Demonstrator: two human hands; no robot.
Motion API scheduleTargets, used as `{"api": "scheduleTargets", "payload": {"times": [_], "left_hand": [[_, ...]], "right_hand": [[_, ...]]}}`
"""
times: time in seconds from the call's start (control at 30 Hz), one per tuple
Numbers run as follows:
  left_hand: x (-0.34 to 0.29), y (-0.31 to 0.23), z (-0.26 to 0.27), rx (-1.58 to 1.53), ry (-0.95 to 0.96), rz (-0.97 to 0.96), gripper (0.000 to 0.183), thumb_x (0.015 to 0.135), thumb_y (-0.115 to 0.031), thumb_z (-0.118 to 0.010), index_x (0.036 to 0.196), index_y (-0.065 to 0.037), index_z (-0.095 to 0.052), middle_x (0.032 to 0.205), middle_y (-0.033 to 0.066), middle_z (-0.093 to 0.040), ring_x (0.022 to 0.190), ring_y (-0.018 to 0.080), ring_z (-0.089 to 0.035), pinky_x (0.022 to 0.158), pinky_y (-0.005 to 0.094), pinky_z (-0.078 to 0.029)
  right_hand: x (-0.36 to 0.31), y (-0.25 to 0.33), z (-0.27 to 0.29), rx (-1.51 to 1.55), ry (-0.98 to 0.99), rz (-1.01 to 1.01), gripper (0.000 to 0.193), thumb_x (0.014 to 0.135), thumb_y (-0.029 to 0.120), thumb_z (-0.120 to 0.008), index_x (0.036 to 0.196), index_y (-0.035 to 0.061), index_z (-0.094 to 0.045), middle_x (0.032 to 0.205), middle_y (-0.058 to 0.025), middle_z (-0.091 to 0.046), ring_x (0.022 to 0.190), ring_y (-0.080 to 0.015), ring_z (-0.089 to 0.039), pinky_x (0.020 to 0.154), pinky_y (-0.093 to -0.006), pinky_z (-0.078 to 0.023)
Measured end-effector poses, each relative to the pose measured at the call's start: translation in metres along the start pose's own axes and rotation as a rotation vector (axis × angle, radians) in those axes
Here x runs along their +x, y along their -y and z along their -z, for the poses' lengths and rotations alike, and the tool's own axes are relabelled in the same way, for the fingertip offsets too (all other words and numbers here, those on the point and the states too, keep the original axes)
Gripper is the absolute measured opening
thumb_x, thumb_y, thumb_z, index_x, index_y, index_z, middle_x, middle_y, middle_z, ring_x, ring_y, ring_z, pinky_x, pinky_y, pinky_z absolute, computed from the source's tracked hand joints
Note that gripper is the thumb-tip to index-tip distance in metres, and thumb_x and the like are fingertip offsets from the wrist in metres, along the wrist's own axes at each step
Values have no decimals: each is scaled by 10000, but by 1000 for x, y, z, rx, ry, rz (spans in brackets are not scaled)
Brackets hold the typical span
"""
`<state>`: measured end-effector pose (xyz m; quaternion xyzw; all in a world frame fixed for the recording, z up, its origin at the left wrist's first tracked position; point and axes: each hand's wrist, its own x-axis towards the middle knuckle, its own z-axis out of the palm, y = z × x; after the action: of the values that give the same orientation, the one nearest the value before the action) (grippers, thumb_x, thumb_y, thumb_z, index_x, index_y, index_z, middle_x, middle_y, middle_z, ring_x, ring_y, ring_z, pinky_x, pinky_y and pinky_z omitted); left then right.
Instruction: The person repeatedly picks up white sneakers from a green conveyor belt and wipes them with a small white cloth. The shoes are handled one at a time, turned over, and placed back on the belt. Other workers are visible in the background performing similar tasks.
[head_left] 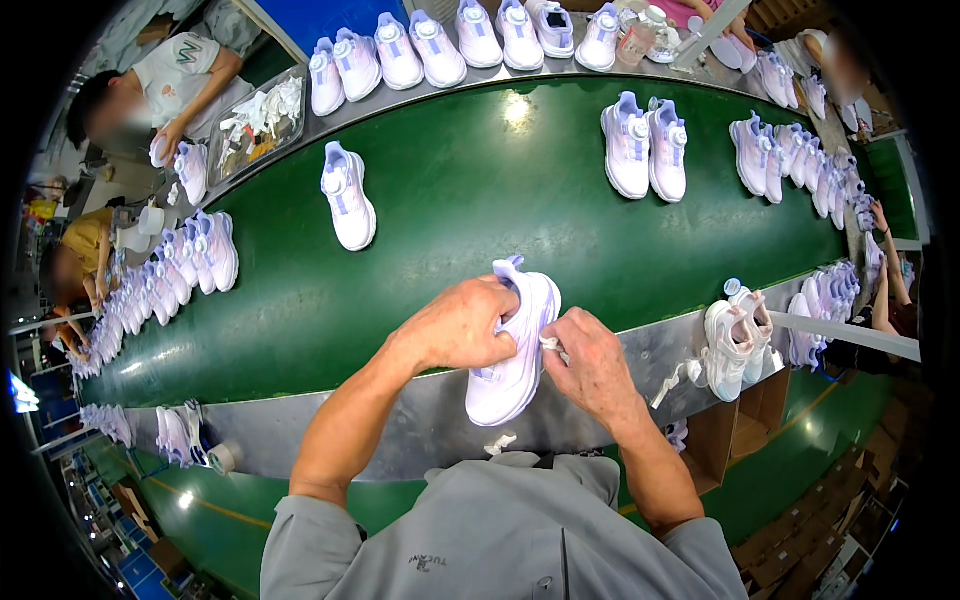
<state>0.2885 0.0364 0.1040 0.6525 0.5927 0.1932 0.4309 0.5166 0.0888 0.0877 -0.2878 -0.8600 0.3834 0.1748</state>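
A white sneaker (503, 385) with lilac trim is held over the metal ledge, its toe toward me and its heel over the green belt. My left hand (465, 325) grips it at the collar, with fingers reaching into the opening. In my right hand (590, 365) a small crumpled white cloth (552, 345) is pinched against the shoe's side. Its fingertips are partly hidden. Another white scrap (500, 444) lies on the ledge just below the toe.
One sneaker (348, 200) stands on the green belt (480, 190) at left, a pair (645, 150) at right. Rows of sneakers line both ends and the far ledge. A cream pair (730, 345) and a tape roll (224, 457) sit on the near ledge. Several people work around the belt.
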Motion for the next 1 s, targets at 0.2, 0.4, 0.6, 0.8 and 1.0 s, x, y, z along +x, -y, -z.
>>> {"api": "scheduleTargets", "payload": {"times": [0.2,0.4,0.6,0.8,1.0], "left_hand": [[1,10,3,-36,-22,36,254,683,-176,-662,699,40,-531,767,238,-578,829,398,-585,734,500,-474],[-3,18,8,-37,-30,53,250,665,-145,-663,767,40,-529,749,199,-527,738,355,-537,660,456,-436],[-5,22,13,-26,-71,70,240,672,-145,-658,777,40,-547,759,208,-547,728,355,-546,653,448,-443],[-7,19,18,-39,-128,163,284,706,-207,-694,739,51,-580,774,284,-623,762,441,-622,702,502,-494],[-9,24,18,-2,-162,213,288,718,-214,-691,756,58,-604,754,287,-639,731,436,-645,696,497,-510]], "right_hand": [[-3,5,-5,18,29,-19,206,745,-30,-709,939,5,-646,857,-150,-576,820,-344,-612,728,-440,-521],[-8,8,-11,34,56,-8,185,775,-6,-715,950,18,-659,828,-131,-583,753,-306,-618,672,-413,-509],[-12,14,-11,39,135,-54,192,771,3,-704,957,3,-661,872,-149,-574,843,-350,-617,737,-455,-523],[-18,18,-18,10,140,-44,164,782,1,-693,935,5,-634,874,-154,-574,847,-353,-614,737,-455,-520],[-25,25,-26,-11,154,-41,175,780,1,-694,937,5,-618,886,-154,-575,858,-350,-616,740,-452,-524]]}}
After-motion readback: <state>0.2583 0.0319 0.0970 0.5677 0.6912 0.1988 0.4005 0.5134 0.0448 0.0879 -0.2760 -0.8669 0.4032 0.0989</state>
